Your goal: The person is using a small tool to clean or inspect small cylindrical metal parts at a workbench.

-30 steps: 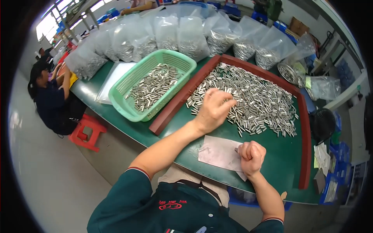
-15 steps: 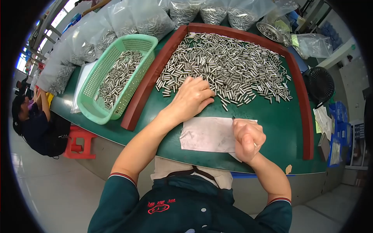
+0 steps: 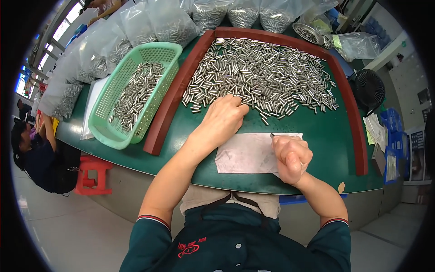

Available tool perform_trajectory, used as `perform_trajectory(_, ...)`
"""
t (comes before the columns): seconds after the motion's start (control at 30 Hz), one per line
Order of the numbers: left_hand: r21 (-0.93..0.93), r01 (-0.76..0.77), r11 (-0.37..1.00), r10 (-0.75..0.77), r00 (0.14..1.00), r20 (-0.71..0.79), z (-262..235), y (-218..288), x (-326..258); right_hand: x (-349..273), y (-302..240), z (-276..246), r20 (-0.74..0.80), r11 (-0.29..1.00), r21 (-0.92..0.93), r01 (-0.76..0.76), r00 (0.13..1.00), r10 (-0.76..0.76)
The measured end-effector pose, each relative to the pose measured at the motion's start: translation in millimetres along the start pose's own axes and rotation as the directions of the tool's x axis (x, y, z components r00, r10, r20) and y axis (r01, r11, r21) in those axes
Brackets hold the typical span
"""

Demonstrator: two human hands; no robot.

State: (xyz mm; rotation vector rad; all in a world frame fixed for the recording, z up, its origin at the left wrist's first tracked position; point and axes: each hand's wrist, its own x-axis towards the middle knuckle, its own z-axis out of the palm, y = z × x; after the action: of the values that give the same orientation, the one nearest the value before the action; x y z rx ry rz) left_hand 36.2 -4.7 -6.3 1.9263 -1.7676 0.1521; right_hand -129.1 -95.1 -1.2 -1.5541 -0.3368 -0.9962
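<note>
A broad pile of short shiny metal pins (image 3: 267, 72) lies spread on the green tabletop (image 3: 190, 177). At its near edge rests my left hand (image 3: 224, 117), back upward, fingers curled down against the pins; whatever is under the fingertips is hidden. My right hand (image 3: 292, 158) is closed in a fist at the right end of a pale, smudged cloth (image 3: 244, 154). A small dark tip pokes out by its index finger, but the rest of that item is covered by the hand.
Dark red bars (image 3: 170, 104) frame the pile left, back and right. Left of them stands a green plastic basket (image 3: 97, 115) holding more pins. Clear bags (image 3: 170, 25) of pins line the back. A black fan (image 3: 369, 90) is at right; a co-worker (image 3: 38, 156) sits far left.
The whole view has shifted slightly. My left hand still sits at the pile's near edge and my right fist stays over the cloth, with only slight changes in pose.
</note>
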Motion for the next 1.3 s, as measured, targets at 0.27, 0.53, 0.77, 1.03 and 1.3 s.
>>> perform_trajectory(0.27, -0.007, 0.037, 0.999, -0.037, 0.999, 0.001, -1, -1, -3, -1, 4, -9, -0.02, 0.999, -0.032, 0.004, 1.0, -0.004)
perform_trajectory(0.53, -0.032, 0.023, 0.999, -0.023, 1.0, -0.012, -3, 2, 4, 6, 8, -18, 0.006, 0.973, -0.199, 0.114, 0.993, -0.115)
perform_trajectory(0.77, -0.119, 0.05, 0.992, -0.062, 0.993, -0.097, -1, -4, 3, 13, 16, -26, 0.135, 0.859, -0.418, 0.296, 0.955, -0.263)
perform_trajectory(1.03, -0.248, 0.102, 0.963, -0.123, 0.99, -0.074, -4, 2, -2, 16, 10, -34, 0.119, 0.816, -0.443, 0.372, 0.926, -0.358)
perform_trajectory(1.3, -0.263, 0.008, 0.965, -0.036, 0.994, -0.101, -3, 13, 3, 21, 8, -40, 0.136, 0.788, -0.491, 0.372, 0.926, -0.352)
